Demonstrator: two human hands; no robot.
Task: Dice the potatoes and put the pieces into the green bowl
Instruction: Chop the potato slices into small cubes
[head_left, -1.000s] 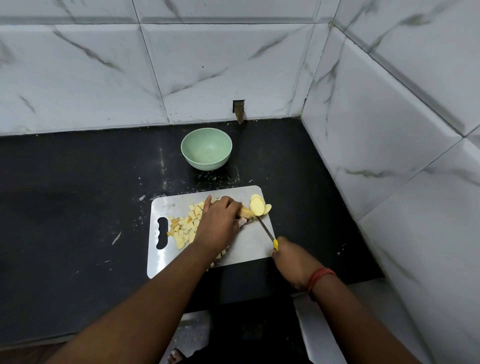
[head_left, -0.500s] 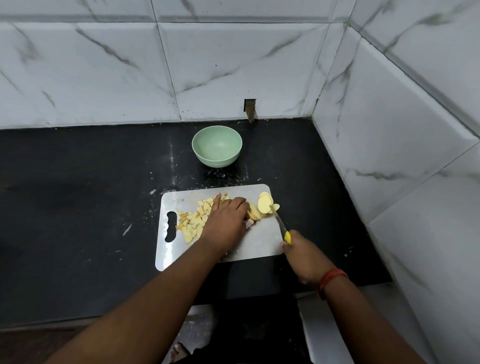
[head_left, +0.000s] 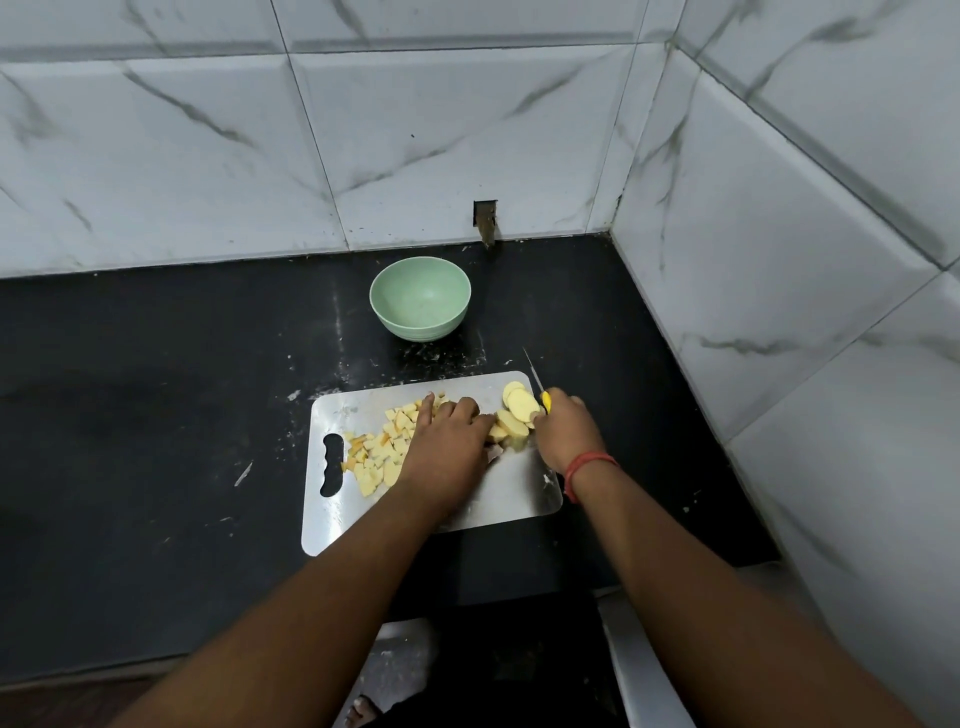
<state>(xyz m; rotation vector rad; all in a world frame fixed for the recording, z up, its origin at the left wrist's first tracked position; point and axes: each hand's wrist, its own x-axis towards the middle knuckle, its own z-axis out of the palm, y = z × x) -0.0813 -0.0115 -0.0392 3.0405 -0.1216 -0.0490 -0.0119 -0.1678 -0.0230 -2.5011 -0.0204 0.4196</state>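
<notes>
Marbled wall tiles (head_left: 415, 130) — black countertop (head_left: 156, 389)

On the black counter (head_left: 156, 395) lies a steel cutting board (head_left: 511, 491). The left hand (head_left: 447, 447) presses down on potato slices (head_left: 514, 415) near the board's far right corner, with diced potato pieces (head_left: 379, 452) heaped to its left. The right hand (head_left: 569, 434) grips a yellow-handled knife (head_left: 535, 376), blade pointing away. The green bowl (head_left: 421, 299) stands beyond the board.
</notes>
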